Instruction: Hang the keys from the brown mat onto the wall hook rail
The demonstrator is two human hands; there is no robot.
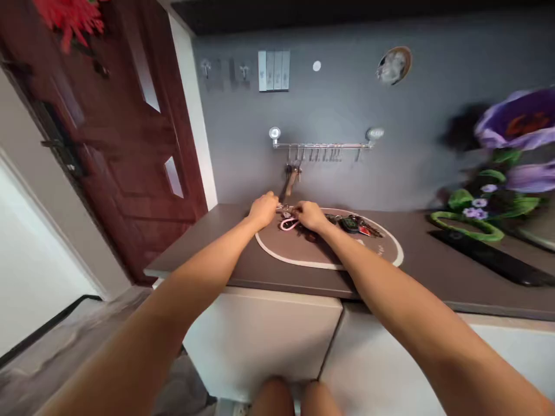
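On the counter lies an oval brown mat (299, 259) with a pale border. Both my hands are at its back left part. My left hand (263, 211) is closed, its fingertips pinching the left side of a small bunch of keys (285, 214). Close by on the right, my right hand (311, 216) is also closed with bent fingers on the same bunch; the exact grip is hidden. A pink loop strap (288, 224) lies between the hands. To the right of my right hand are a black key fob (349, 225), a red tag (364, 230) and more keys (375, 230).
A metal rail (323, 145) with several hooks is fixed to the grey wall, keys with a brown strap (292, 180) hanging from it. A black flat object (489, 257) and purple flowers (520, 124) stand right. A dark red door (130, 150) is left, white cabinets (269, 335) below.
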